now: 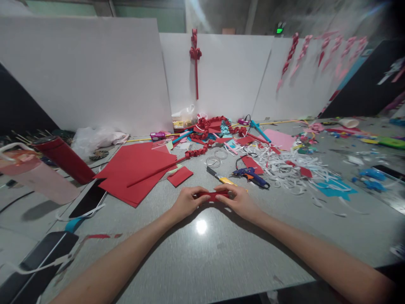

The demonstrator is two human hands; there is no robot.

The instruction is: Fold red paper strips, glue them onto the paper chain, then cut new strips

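Note:
A narrow folded strip of red paper is held level just above the grey table, between both hands. My left hand pinches its left end with thumb and fingers, and my right hand pinches its right end. Beyond my left hand lies a small red paper rectangle, with large red sheets to its left. A yellow and black cutter rests just past my right hand, beside a blue glue gun.
White paper strips cover the right side. On the left stand a red bottle and a pink bottle, near a phone and a dark device. A red paper ornament hangs on the white panel behind.

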